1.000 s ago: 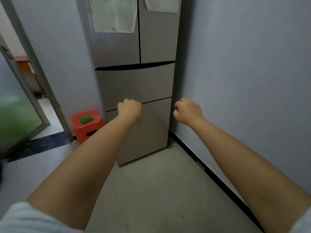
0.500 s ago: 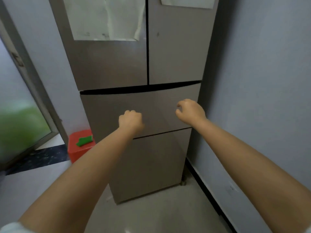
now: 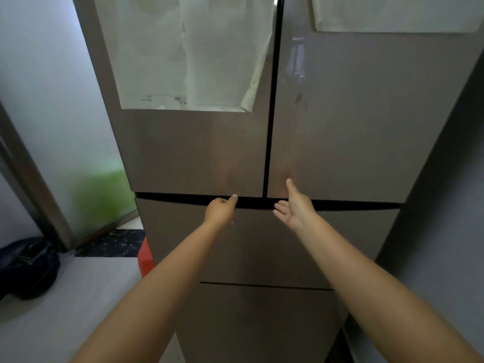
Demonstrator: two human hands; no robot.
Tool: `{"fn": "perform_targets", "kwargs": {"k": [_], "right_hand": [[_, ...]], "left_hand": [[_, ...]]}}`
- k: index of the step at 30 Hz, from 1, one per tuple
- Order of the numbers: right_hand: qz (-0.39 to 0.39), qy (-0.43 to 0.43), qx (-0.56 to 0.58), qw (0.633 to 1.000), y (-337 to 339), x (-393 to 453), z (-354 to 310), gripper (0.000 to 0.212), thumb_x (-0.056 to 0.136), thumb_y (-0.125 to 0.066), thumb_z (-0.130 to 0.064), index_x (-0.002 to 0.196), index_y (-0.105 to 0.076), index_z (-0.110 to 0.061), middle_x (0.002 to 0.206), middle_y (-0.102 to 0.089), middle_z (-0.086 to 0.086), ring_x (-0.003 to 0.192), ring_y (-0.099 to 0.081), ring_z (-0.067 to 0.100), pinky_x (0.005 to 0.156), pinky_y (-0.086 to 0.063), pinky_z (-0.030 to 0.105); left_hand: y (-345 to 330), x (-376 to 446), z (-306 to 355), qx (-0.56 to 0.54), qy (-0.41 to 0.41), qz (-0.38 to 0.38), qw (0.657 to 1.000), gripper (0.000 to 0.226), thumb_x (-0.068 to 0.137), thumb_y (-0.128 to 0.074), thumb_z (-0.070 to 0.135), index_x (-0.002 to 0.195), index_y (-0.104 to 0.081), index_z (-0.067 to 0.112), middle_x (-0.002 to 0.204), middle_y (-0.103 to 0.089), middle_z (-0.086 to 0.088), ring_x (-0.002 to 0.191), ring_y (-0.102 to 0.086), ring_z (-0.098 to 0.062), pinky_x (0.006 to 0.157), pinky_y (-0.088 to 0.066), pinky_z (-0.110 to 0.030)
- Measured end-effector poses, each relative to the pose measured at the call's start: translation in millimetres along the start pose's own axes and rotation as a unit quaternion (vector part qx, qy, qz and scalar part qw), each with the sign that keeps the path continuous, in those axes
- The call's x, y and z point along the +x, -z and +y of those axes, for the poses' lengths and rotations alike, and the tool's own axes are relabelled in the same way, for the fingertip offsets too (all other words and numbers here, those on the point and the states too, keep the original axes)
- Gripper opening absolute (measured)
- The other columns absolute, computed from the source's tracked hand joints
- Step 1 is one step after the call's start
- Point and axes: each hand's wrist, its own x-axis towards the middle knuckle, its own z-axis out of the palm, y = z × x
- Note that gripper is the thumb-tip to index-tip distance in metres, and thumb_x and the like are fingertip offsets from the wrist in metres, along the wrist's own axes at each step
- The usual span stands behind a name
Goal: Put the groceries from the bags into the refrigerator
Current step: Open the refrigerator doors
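Refrigerator point(image 3: 340, 132) straight ahead, filling most of the view, top and bottom both cut off by the frame. Two upper doors shut, split by a dark vertical seam; below them a dark horizontal gap, then two drawer fronts point(image 3: 262, 247), also shut. Pale paper sheets point(image 3: 188, 53) stuck on the upper left door, print too blurred to read; another sheet point(image 3: 392, 14) on the upper right door, cropped at the top.

Left hand point(image 3: 220, 209) at the horizontal gap under the left door, fingers curled inward, thumb stretched toward the door's lower edge. Fingertips hidden behind the knuckles, so cannot tell whether anything is gripped or whether the edge is touched. Right hand point(image 3: 294, 205) just under the right door's lower inner corner, palm turned leftward, fingers spread and loosely extended, thumb pointing up against the door face; contact with the door unclear. Nothing held in it. Both forearms bare, running in from the bottom corners.

No groceries or bags recognisable anywhere. Left of the refrigerator, a sliver of something red point(image 3: 145, 258) on the floor, mostly hidden behind the cabinet side. Farther left, a dark rounded object point(image 3: 28, 265) on the floor point(image 3: 78, 297), cut by the frame edge, kind unclear. Behind it a frosted door panel point(image 3: 99, 195) with a blurred green patch. Grey wall point(image 3: 450, 231) close on the right.
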Motion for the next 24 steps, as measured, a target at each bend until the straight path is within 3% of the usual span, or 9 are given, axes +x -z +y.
{"fn": "perform_targets", "kwargs": {"k": [2, 4, 5, 8, 12, 14, 17, 20, 24], "right_hand": [[0.017, -0.002, 0.055, 0.998, -1.5, 13.5, -4.2, 0.066, 0.09, -0.051, -0.041, 0.143, -0.026, -0.011, 0.149, -0.033, 0.017, 0.135, -0.037, 0.03, 0.11, -0.033, 0.04], [0.029, -0.005, 0.101, 0.994, -0.2, 22.3, -5.7, 0.065, 0.087, -0.057, -0.04, 0.14, -0.031, -0.012, 0.148, -0.037, 0.012, 0.137, -0.035, 0.028, 0.112, -0.03, 0.04], [0.025, -0.004, 0.123, 0.992, 0.4, 25.1, -5.6, 0.064, 0.086, -0.059, -0.038, 0.138, -0.034, -0.012, 0.148, -0.037, 0.011, 0.138, -0.034, 0.027, 0.113, -0.028, 0.04], [0.004, 0.001, 0.166, 0.986, 2.7, 30.4, -3.7, 0.062, 0.085, -0.062, -0.032, 0.138, -0.037, -0.01, 0.15, -0.034, 0.012, 0.14, -0.029, 0.028, 0.113, -0.028, 0.038], [0.035, 0.024, 0.189, 0.981, -1.0, 27.5, 0.7, 0.065, 0.083, -0.065, -0.031, 0.137, -0.038, -0.008, 0.148, -0.036, 0.013, 0.137, -0.033, 0.03, 0.103, -0.039, 0.034], [0.061, 0.038, 0.185, 0.98, -5.6, 20.2, 2.5, 0.062, 0.081, -0.067, -0.033, 0.132, -0.043, -0.008, 0.142, -0.043, 0.012, 0.131, -0.042, 0.03, 0.083, -0.049, 0.028], [0.077, 0.048, 0.163, 0.982, -4.6, 12.7, 6.7, 0.057, 0.08, -0.068, -0.034, 0.127, -0.049, -0.008, 0.135, -0.05, 0.01, 0.123, -0.049, 0.028, 0.057, -0.044, 0.022], [0.075, 0.041, 0.15, 0.985, 5.8, 3.8, 10.9, 0.061, 0.079, -0.069, -0.036, 0.129, -0.047, -0.008, 0.134, -0.051, 0.01, 0.118, -0.051, 0.025, 0.057, -0.042, 0.022], [0.046, 0.046, 0.139, 0.988, 37.0, -20.1, 17.6, 0.045, 0.082, -0.065, -0.032, 0.117, -0.051, -0.007, 0.125, -0.058, 0.01, 0.101, -0.055, 0.021, 0.066, -0.044, 0.024]], "left_hand": [[-12.0, 5.1, 9.8, -0.188, 0.064, -0.013, 0.98, 0.028, 0.098, -0.046, 0.028, 0.087, -0.056, 0.004, 0.087, -0.058, -0.014, 0.079, -0.061, -0.022, 0.072, -0.047, -0.03], [-22.7, 8.9, 13.6, -0.305, 0.101, -0.02, 0.947, 0.042, 0.096, -0.05, 0.028, 0.126, -0.049, -0.002, 0.124, -0.057, -0.019, 0.116, -0.058, -0.029, 0.096, -0.045, -0.033], [-26.3, 11.3, 15.3, -0.353, 0.107, -0.026, 0.929, 0.048, 0.096, -0.052, 0.028, 0.134, -0.044, 0.0, 0.134, -0.052, -0.018, 0.126, -0.052, -0.029, 0.103, -0.041, -0.033], [-28.3, 15.9, 22.4, -0.455, 0.113, -0.047, 0.882, 0.051, 0.094, -0.054, 0.028, 0.138, -0.041, 0.007, 0.142, -0.045, -0.016, 0.134, -0.043, -0.027, 0.109, -0.035, -0.031], [-35.3, 17.0, 22.5, -0.504, 0.104, -0.055, 0.856, 0.047, 0.093, -0.055, 0.021, 0.137, -0.044, 0.006, 0.142, -0.047, -0.013, 0.134, -0.042, -0.026, 0.111, -0.033, -0.031], [-39.1, 16.0, 21.4, -0.522, 0.092, -0.056, 0.846, 0.048, 0.092, -0.057, 0.019, 0.136, -0.044, 0.005, 0.14, -0.049, -0.013, 0.13, -0.046, -0.026, 0.108, -0.038, -0.031], [-40.7, 13.9, 17.2, -0.516, 0.075, -0.053, 0.852, 0.048, 0.091, -0.058, 0.017, 0.134, -0.044, 0.003, 0.138, -0.051, -0.015, 0.127, -0.05, -0.027, 0.098, -0.043, -0.03], [-42.8, 11.5, 14.1, -0.51, 0.062, -0.018, 0.858, 0.036, 0.091, -0.059, 0.011, 0.124, -0.047, 0.001, 0.136, -0.052, -0.018, 0.125, -0.052, -0.03, 0.097, -0.044, -0.031], [-47.3, 0.8, 7.4, -0.484, 0.035, 0.009, 0.874, 0.048, 0.089, -0.062, 0.013, 0.131, -0.045, -0.005, 0.134, -0.054, -0.017, 0.118, -0.055, -0.028, 0.099, -0.044, -0.031]]}}
